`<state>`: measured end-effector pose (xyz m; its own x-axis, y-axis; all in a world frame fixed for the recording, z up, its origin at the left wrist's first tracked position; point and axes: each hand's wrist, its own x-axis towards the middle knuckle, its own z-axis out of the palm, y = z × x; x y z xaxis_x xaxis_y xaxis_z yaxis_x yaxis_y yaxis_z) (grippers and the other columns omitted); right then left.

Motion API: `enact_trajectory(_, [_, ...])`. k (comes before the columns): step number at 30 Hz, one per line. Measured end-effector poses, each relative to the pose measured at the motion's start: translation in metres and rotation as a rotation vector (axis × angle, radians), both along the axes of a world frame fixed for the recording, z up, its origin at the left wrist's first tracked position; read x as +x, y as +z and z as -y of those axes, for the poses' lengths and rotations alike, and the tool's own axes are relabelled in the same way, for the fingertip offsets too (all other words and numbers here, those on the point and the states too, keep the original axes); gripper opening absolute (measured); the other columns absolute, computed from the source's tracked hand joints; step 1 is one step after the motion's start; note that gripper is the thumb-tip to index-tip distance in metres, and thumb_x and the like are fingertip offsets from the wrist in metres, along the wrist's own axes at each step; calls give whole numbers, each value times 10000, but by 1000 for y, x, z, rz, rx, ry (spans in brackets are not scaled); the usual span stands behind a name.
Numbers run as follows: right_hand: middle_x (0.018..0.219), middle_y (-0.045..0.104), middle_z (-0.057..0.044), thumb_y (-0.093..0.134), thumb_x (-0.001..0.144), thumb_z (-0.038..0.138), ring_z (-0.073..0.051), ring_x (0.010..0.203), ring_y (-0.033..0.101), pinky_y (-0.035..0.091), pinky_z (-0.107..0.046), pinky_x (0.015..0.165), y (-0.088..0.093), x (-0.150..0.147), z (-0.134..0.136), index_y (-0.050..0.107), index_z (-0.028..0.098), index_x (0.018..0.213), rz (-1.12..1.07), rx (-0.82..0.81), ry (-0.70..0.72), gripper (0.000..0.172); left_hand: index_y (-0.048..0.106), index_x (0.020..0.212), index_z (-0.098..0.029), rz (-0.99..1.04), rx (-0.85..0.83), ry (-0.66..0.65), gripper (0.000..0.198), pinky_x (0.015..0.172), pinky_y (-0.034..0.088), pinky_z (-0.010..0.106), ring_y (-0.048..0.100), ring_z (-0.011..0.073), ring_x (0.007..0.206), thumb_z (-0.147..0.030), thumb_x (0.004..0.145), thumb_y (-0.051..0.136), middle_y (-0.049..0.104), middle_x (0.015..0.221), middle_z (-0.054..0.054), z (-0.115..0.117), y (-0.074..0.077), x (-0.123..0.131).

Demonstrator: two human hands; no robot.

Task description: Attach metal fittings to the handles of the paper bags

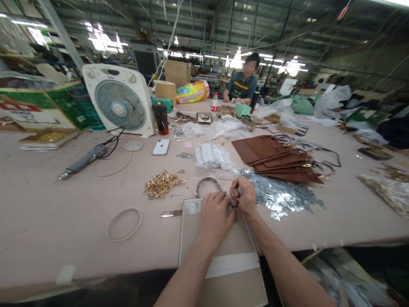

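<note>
Head view: at the tabletop's near edge the left hand [215, 213] holds the beige board [236, 243] steady, its grip hidden. The right hand [244, 197] pinches a small grey piece [234, 204] there.

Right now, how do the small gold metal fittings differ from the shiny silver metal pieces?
The small gold metal fittings form a small, tight heap left of the left hand; the shiny silver metal pieces spread far wider, right of the right hand. The gold ones look rod-like, the silver ones flat. Both lie loose on the pale table.
</note>
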<state>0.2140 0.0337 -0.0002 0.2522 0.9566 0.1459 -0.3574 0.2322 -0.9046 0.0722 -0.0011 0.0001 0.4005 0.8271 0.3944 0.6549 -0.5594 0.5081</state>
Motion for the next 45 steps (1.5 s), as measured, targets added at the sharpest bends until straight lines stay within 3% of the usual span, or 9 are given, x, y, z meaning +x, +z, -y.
enact_trajectory(4, [520, 428, 42, 675, 896, 525, -90, 449, 371, 321, -205, 414, -9, -11, 23, 561, 229, 667, 92, 151, -152, 391, 740, 1090, -278, -1, -2, -5, 194, 1161, 381, 512, 571, 289, 1252, -307, 898, 731, 674, 1368, 52, 0, -2, 0])
enact_trajectory(6, [536, 443, 32, 679, 896, 526, -93, 462, 380, 336, -216, 426, -7, -12, 27, 566, 227, 654, 130, 166, -157, 401, 744, 1078, -288, -9, 4, -13, 196, 1147, 387, 515, 573, 296, 1239, -336, 888, 742, 673, 1373, 47, 2, -1, -1])
enact_trajectory(10, [582, 476, 36, 685, 908, 522, -83, 448, 412, 317, -206, 405, 13, -4, 20, 621, 223, 744, 84, 110, -157, 347, 739, 1144, -298, -36, 15, -17, 349, 1132, 388, 520, 565, 314, 1230, -415, 824, 813, 666, 1384, 44, 4, 2, -1])
enact_trajectory(15, [559, 397, 65, 681, 911, 514, -55, 397, 343, 269, -194, 381, 34, 7, 21, 591, 213, 721, 8, 187, -259, 367, 722, 1226, -303, -53, 3, -4, 483, 1135, 378, 519, 553, 319, 1244, -452, 785, 849, 647, 1420, 50, 5, 2, -1])
enact_trajectory(25, [521, 346, 66, 593, 960, 485, -75, 380, 323, 258, -222, 394, 9, -10, 46, 567, 224, 659, 102, 318, -259, 399, 740, 1218, -280, -31, -8, 13, 466, 1116, 386, 518, 566, 322, 1227, -450, 794, 828, 666, 1400, 57, 4, -1, 0])
enact_trajectory(33, [526, 391, 78, 602, 988, 402, -64, 388, 342, 274, -198, 388, -4, -16, 29, 549, 202, 682, 199, 349, -273, 369, 752, 1158, -267, -73, -3, 2, 403, 1138, 379, 485, 561, 300, 1251, -487, 823, 796, 657, 1416, 52, 2, -3, -2])
enact_trajectory(37, [510, 379, 91, 605, 986, 406, -56, 358, 318, 253, -184, 357, 10, -6, 20, 544, 202, 691, 159, 268, -194, 363, 737, 1186, -276, -82, -13, 1, 476, 1138, 377, 496, 551, 307, 1261, -516, 785, 828, 648, 1428, 46, 2, -4, -2])
enact_trajectory(41, [490, 360, 103, 641, 954, 436, -49, 345, 296, 264, -172, 353, 31, 4, 16, 553, 204, 698, 112, 310, -252, 357, 680, 1290, -243, -71, -24, 14, 622, 1138, 378, 490, 545, 310, 1265, -544, 769, 838, 646, 1429, 60, 3, -3, -1])
enact_trajectory(45, [479, 351, 109, 668, 934, 497, -55, 344, 302, 263, -170, 342, 25, -5, 12, 522, 213, 692, 129, 238, -180, 400, 684, 1274, -239, -71, -23, 10, 574, 1135, 376, 488, 546, 313, 1264, -531, 797, 814, 646, 1424, 68, 3, -2, -2])
